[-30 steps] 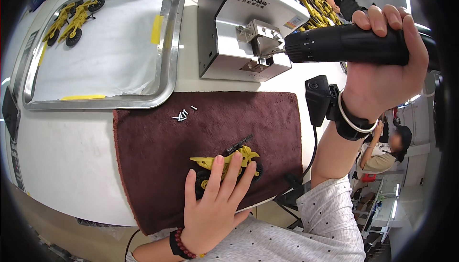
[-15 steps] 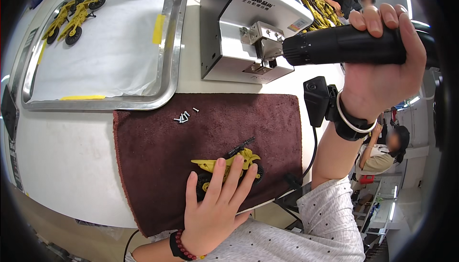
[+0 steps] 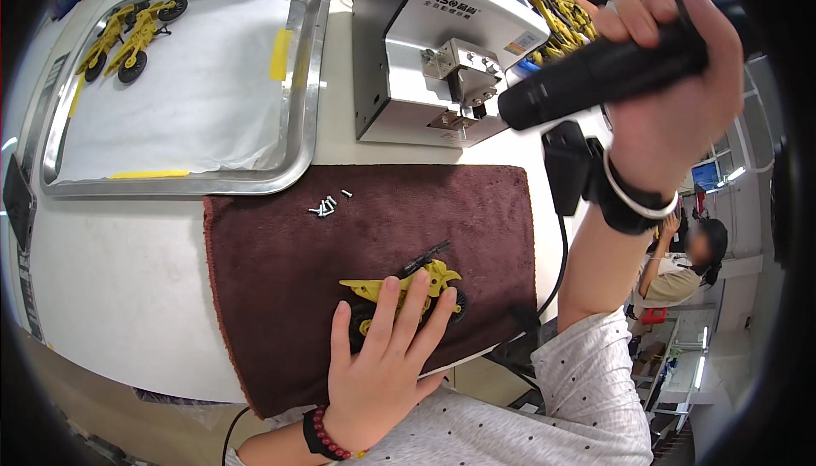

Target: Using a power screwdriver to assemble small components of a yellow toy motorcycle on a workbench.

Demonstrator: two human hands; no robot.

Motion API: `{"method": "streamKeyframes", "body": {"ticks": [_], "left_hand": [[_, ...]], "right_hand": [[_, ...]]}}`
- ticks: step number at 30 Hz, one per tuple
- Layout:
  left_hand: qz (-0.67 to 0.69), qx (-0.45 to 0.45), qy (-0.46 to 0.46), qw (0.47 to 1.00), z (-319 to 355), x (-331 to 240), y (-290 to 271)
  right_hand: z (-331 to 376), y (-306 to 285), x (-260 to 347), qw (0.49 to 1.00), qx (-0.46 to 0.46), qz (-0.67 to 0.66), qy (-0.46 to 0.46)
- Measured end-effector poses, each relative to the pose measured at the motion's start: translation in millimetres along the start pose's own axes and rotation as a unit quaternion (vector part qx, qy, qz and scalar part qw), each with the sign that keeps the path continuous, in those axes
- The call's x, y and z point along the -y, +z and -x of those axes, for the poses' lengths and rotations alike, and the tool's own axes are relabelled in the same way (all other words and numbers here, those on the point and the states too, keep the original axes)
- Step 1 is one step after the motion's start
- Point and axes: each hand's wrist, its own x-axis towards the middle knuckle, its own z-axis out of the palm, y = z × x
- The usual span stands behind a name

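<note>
Head camera: wide fisheye, above the cloth's (image 3: 357, 241) near side
Facing: down over it
Tabletop (image 3: 127, 279): near, shown left of and beyond the cloth
Room (image 3: 735, 321): farther, right of it

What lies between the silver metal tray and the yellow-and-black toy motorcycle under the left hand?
In the head view, several small silver screws lie on the dark brown cloth between the tray and the motorcycle.

- I get bright light, a ceiling tube (image 3: 699, 372) glowing at four o'clock.
- Motion blurs the black driver (image 3: 595, 80) at two o'clock.
- I see dark, bent edges.
</note>
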Motion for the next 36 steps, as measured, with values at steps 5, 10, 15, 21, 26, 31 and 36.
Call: {"method": "streamKeyframes", "body": {"ticks": [5, 10, 15, 21, 26, 31, 36], "left_hand": [[-0.002, -0.023, -0.01, 1.0, -2, -2, 2], [-0.006, -0.033, -0.011, 0.999, -4, -2, 2], [-0.012, -0.028, -0.022, 0.999, -5, -5, 1], [-0.017, -0.044, -0.01, 0.999, -4, -2, 2], [-0.004, -0.009, -0.016, 1.0, -4, -3, 1], [-0.009, -0.031, -0.007, 0.999, -3, -1, 3], [0.003, -0.006, -0.012, 1.0, -3, -2, 2]], "right_hand": [[39, -17, 25, 0.982, 0.108, -0.106, 0.115], [80, -13, 25, 0.982, 0.114, -0.142, 0.053], [88, -12, 17, 0.988, 0.092, -0.115, 0.05], [90, -11, 14, 0.989, 0.094, -0.076, 0.086], [89, -10, 13, 0.988, 0.104, -0.072, 0.086], [90, -9, 13, 0.987, 0.108, -0.059, 0.105], [90, -11, 7, 0.985, 0.126, -0.092, 0.075]]}}
